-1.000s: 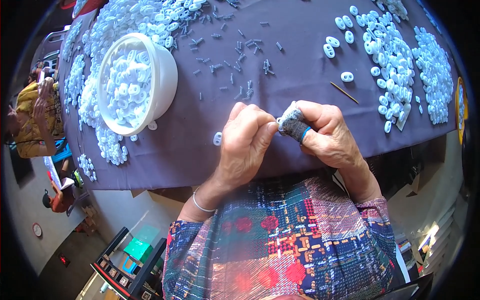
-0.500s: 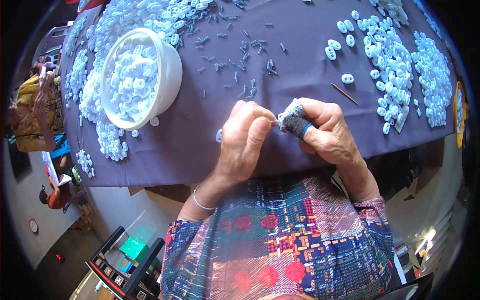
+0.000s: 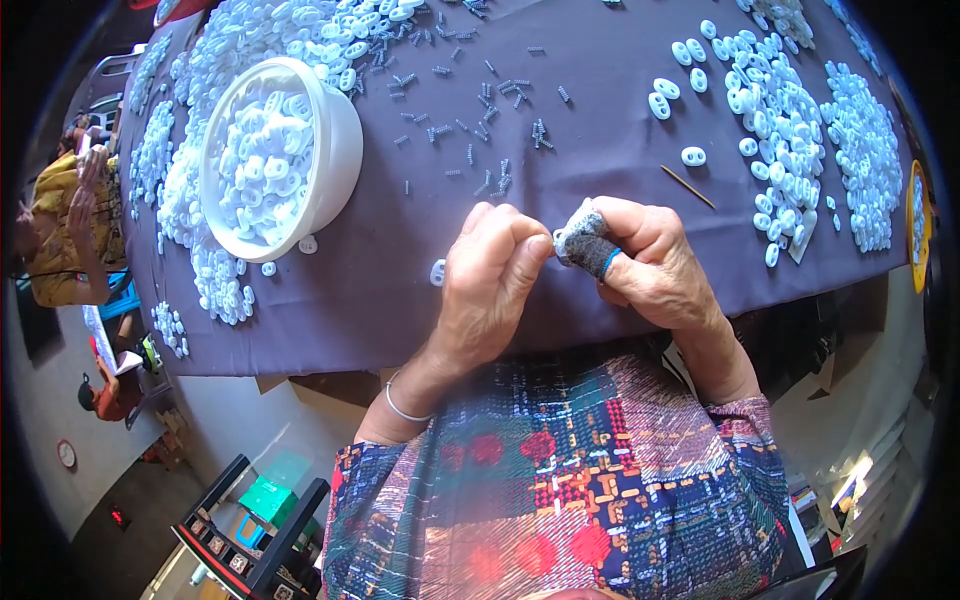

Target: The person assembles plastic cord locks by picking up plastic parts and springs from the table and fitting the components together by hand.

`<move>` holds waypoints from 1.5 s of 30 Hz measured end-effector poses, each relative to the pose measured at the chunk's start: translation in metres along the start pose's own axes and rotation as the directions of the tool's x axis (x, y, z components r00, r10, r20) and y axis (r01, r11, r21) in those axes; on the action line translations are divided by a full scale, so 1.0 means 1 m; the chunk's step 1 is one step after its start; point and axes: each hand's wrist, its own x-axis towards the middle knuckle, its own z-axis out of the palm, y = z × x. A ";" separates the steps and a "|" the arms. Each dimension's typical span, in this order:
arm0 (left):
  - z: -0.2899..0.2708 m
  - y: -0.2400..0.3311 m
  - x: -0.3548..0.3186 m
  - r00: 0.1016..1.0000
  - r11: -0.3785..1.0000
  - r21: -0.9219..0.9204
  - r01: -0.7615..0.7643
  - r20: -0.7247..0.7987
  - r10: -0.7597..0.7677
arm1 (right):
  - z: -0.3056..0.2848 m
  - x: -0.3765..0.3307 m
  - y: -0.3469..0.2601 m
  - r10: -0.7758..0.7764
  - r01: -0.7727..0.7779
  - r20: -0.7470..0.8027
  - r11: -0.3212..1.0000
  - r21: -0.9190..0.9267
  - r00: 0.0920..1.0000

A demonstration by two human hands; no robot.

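Note:
My right hand (image 3: 655, 262), a grey fabric cover on one finger, pinches a small white plastic cord-lock piece (image 3: 559, 236). Thumb and bent fingers of my left hand (image 3: 490, 275) are pressed together right beside it; the small spring in that pinch is almost wholly hidden. Just left of that hand, a loose white two-hole cord lock (image 3: 438, 272) lies on the dark tablecloth (image 3: 590, 110). Many small metal springs (image 3: 486, 110) are scattered beyond my hands.
A white tub (image 3: 340, 150) full of white pieces stands at left, tilted-looking, amid a big heap of them (image 3: 240, 50). More piles (image 3: 775, 130) lie at right, near a thin wooden stick (image 3: 688, 187). A person in yellow (image 3: 70, 220) sits at far left.
My left fingertips have moved slightly right, closer to the white piece. The bit of spring that showed between my hands is now covered.

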 end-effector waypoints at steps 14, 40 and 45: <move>0.000 0.000 0.003 0.998 0.998 -0.010 -0.056 -0.030 0.056 | 0.008 0.000 -0.004 0.092 -0.090 -0.076 0.995 0.036 0.993; -0.044 -0.001 -0.044 0.938 0.957 0.170 0.234 -0.299 -0.177 | 0.008 -0.002 0.005 -0.087 0.088 -0.048 0.996 0.019 0.995; -0.038 0.018 -0.035 0.803 0.670 -0.594 0.444 -0.067 -0.592 | 0.007 -0.004 0.006 -0.095 0.093 -0.054 0.995 -0.032 0.994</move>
